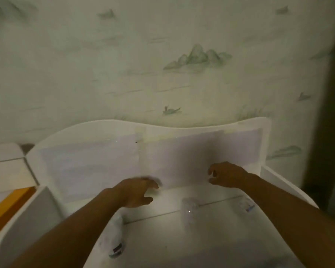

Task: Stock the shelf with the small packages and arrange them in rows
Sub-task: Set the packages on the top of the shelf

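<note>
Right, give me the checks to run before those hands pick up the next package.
1. Left hand free: ok, fingers loosely curled, nothing held.
2. Right hand free: ok, nothing visible in it.
3. Clear package on the white shelf within reach: ok, between both hands.
4. Package by right forearm: cannot tell, blurred.
5. Package under left forearm: not ok, partly covered.
6. Rows formed: not ok, packages scattered.
</note>
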Demonstrator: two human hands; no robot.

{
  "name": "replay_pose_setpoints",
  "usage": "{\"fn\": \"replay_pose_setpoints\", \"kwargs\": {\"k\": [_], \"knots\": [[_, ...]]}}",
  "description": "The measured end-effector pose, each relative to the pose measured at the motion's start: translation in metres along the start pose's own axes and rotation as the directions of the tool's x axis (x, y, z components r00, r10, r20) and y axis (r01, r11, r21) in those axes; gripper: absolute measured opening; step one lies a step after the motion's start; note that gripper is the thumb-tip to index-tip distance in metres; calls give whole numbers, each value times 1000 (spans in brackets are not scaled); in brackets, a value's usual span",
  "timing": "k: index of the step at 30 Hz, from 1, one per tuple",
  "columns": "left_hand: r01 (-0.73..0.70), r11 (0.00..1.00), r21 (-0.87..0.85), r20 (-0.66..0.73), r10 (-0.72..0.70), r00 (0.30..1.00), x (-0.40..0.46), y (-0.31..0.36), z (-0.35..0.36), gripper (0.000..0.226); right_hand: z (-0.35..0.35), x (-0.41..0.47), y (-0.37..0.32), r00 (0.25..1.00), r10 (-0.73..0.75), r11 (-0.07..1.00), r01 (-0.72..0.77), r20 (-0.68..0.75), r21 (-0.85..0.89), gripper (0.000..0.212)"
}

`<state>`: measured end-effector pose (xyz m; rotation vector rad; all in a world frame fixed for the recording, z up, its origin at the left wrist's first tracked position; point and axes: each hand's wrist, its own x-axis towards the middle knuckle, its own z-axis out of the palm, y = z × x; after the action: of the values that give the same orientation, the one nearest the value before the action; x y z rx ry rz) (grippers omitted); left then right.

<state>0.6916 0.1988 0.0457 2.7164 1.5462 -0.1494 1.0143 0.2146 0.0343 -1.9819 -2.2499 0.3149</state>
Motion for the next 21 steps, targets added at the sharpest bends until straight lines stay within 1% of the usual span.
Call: {"fn": "replay_pose_setpoints", "kwargs": {"k": [4, 9, 11, 14, 16, 18, 21], "knots": [[90, 995, -43, -33, -92, 995, -54, -38, -21, 45, -14, 5, -81, 986, -167, 986, 166, -24, -13, 41], [228, 973, -32, -80, -230, 970, -140, -105, -34, 47, -20, 8, -191, 946, -323, 945, 323, 4, -55, 46], [280, 960, -29, -85, -281, 956, -181, -135, -36, 48, -17, 5, -240, 922, -387, 920, 387, 11, -63, 48], [331, 944, -6, -90, -330, 940, -245, -173, -37, 49, -14, -5, -318, 887, -461, 887, 460, -23, -35, 47], [351, 936, -25, -121, -351, 928, -287, -199, -36, 48, -7, -15, -371, 861, -506, 863, 506, -46, -11, 46], [374, 925, -68, -151, -380, 912, -329, -228, -31, 48, 3, -27, -423, 834, -550, 835, 551, -41, 4, 45], [419, 905, -79, -135, -426, 895, -393, -266, -11, 45, 21, -42, -501, 785, -619, 786, 619, -21, -10, 44]]}}
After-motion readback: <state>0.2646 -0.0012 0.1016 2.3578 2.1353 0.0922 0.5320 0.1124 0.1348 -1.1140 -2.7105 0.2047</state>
